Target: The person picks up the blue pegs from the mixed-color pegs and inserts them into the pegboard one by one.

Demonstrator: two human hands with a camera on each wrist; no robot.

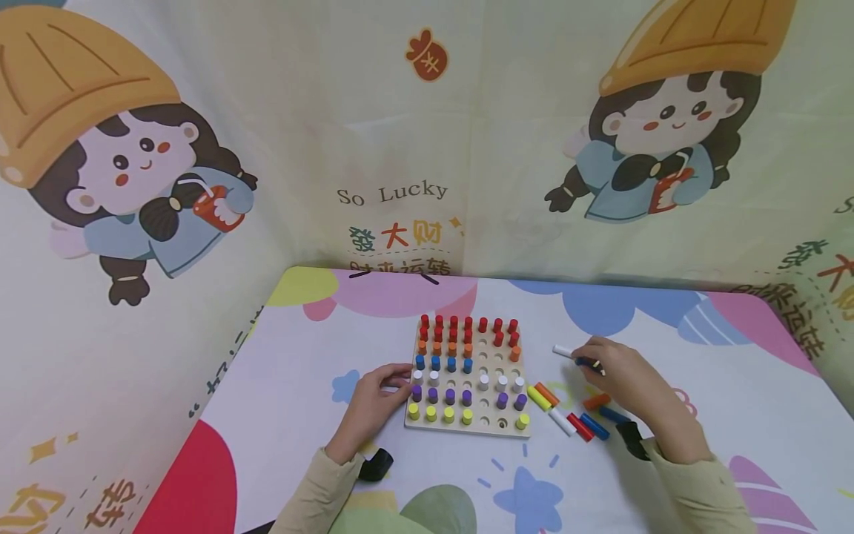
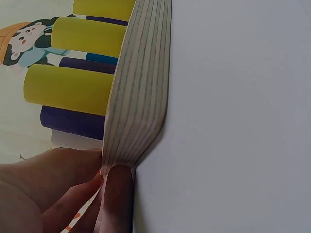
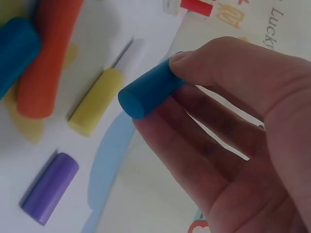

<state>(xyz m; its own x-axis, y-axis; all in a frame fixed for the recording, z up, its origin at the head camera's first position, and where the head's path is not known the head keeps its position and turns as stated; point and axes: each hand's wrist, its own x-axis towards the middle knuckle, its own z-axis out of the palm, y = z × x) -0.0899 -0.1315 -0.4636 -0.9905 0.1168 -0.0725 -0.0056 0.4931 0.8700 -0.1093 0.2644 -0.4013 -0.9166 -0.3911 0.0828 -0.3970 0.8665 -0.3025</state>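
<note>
A wooden peg board (image 1: 495, 363) lies at the table's middle, with rows of red, orange, blue, white, purple and yellow pegs and several bare holes on its right side. My left hand (image 1: 399, 379) grips the board's left edge; in the left wrist view its fingers (image 2: 118, 194) pinch the layered board edge (image 2: 141, 87) beside yellow pegs (image 2: 68, 90). To the right of the board, my right hand (image 1: 591, 363) pinches a blue peg (image 3: 148, 92) between thumb and fingers, just above the table.
Loose pegs lie right of the board: white (image 1: 563, 351), yellow (image 1: 538, 397), orange (image 1: 596, 402), red (image 1: 580, 427), blue (image 1: 594, 426). A purple peg (image 3: 50, 188) lies under my right hand. Printed cloth walls enclose the table's back and sides.
</note>
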